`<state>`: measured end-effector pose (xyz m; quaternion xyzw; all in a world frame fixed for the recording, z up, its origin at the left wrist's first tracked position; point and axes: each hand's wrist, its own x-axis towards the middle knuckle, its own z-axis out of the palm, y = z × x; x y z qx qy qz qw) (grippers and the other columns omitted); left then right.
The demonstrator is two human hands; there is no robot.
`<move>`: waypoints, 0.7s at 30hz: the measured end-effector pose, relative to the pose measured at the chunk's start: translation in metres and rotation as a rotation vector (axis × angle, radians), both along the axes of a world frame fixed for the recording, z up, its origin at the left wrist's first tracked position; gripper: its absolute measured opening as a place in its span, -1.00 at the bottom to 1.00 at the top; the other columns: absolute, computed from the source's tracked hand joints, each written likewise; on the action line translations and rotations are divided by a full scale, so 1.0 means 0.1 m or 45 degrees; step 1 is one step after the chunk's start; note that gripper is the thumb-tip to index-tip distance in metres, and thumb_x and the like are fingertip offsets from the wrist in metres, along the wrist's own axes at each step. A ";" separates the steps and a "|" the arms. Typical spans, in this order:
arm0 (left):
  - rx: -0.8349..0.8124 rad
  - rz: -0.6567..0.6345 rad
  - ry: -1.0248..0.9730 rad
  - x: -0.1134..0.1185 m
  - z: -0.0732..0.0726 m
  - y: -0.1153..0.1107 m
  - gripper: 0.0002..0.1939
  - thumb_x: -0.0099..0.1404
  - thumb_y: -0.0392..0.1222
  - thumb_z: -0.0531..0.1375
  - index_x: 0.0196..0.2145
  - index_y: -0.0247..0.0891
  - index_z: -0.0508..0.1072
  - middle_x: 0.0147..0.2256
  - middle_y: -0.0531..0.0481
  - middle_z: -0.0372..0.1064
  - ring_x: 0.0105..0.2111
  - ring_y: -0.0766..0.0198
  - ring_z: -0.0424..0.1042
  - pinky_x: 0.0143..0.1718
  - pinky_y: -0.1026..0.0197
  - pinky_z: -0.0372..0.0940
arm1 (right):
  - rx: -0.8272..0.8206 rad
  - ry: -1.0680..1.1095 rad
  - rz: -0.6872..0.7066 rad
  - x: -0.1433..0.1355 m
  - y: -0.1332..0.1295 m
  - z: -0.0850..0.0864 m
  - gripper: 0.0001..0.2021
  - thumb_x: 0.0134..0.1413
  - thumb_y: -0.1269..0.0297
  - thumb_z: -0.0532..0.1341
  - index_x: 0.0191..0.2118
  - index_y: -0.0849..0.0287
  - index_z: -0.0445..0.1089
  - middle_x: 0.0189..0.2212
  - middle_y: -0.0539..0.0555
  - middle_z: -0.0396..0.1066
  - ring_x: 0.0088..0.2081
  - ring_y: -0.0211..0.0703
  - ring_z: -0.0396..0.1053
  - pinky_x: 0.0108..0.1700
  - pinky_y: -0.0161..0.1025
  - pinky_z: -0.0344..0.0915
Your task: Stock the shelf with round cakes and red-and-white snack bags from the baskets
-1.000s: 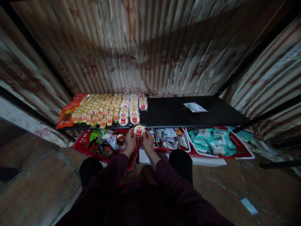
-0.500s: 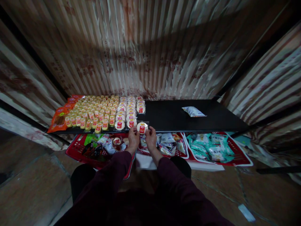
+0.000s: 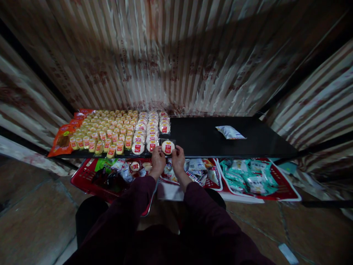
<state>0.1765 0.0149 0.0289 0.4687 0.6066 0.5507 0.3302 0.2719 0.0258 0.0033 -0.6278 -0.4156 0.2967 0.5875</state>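
A round white rice cracker in a clear wrapper (image 3: 168, 147), with a red and yellow label, is held at the front edge of the black shelf (image 3: 198, 136). My left hand (image 3: 158, 161) pinches its left lower side and my right hand (image 3: 178, 160) its right lower side. Directly left of it stand overlapping columns of wrapped white crackers (image 3: 138, 148). Behind it, a shorter column of the same crackers (image 3: 164, 127) reaches toward the back. Farther left are many rows of small yellow wrapped cakes (image 3: 110, 151).
Orange packets (image 3: 62, 140) line the shelf's left end. A white packet (image 3: 230, 132) lies alone on the right part. Below the front edge are a red basket of mixed snacks (image 3: 79, 180), another with striped packets (image 3: 217, 180), and one with teal packets (image 3: 286, 187). Striped curtains (image 3: 176, 66) surround the shelf.
Both hands have moved the cracker slightly farther in over the shelf, closer to the short column behind it. The view has shifted a little.
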 end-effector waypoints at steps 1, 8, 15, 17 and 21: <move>0.000 -0.001 0.006 0.01 0.01 0.01 -0.69 0.07 -0.50 0.09 -0.25 -0.22 0.40 -0.25 -0.08 0.38 -0.18 0.18 0.37 0.00 0.09 0.24 | 0.004 -0.001 0.000 0.01 0.02 -0.01 -0.58 0.00 0.13 0.09 -0.02 0.19 0.29 -0.26 0.11 0.44 -0.26 -0.14 0.38 -0.15 -0.19 0.31; 0.014 -0.068 0.180 0.03 0.10 0.06 -0.59 0.04 -0.53 0.09 -0.17 -0.24 0.44 -0.17 -0.16 0.41 -0.08 0.07 0.36 0.09 0.01 0.18 | 0.048 -0.038 0.041 0.07 0.15 0.01 -0.65 0.02 0.17 0.06 -0.07 0.16 0.31 -0.19 0.10 0.44 -0.20 -0.14 0.38 -0.09 -0.17 0.29; 0.143 -0.118 0.136 0.07 0.12 0.14 -0.55 -0.05 -0.55 0.11 -0.19 -0.27 0.47 0.03 -0.21 0.30 0.14 0.01 0.19 0.23 -0.04 0.04 | 0.041 -0.038 0.059 0.08 0.34 0.09 -0.70 -0.01 0.22 0.05 -0.14 0.16 0.34 -0.20 0.10 0.44 -0.19 -0.13 0.38 -0.06 -0.16 0.29; 0.168 -0.129 0.158 0.09 0.11 0.17 -0.55 -0.06 -0.55 0.11 -0.19 -0.29 0.47 0.08 -0.22 0.26 0.17 -0.01 0.14 0.25 -0.06 0.01 | 0.043 -0.033 0.052 0.09 0.40 0.10 -0.70 -0.02 0.23 0.05 -0.16 0.16 0.34 -0.21 0.10 0.44 -0.20 -0.14 0.38 -0.07 -0.16 0.29; 0.152 -0.127 0.276 0.13 0.10 0.26 -0.53 -0.02 -0.54 0.09 -0.13 -0.32 0.45 0.09 -0.26 0.24 0.17 -0.02 0.15 0.24 -0.06 0.02 | 0.034 -0.052 0.024 0.12 0.53 0.10 -0.70 -0.04 0.23 0.05 -0.16 0.17 0.34 -0.22 0.11 0.45 -0.21 -0.12 0.39 -0.06 -0.14 0.29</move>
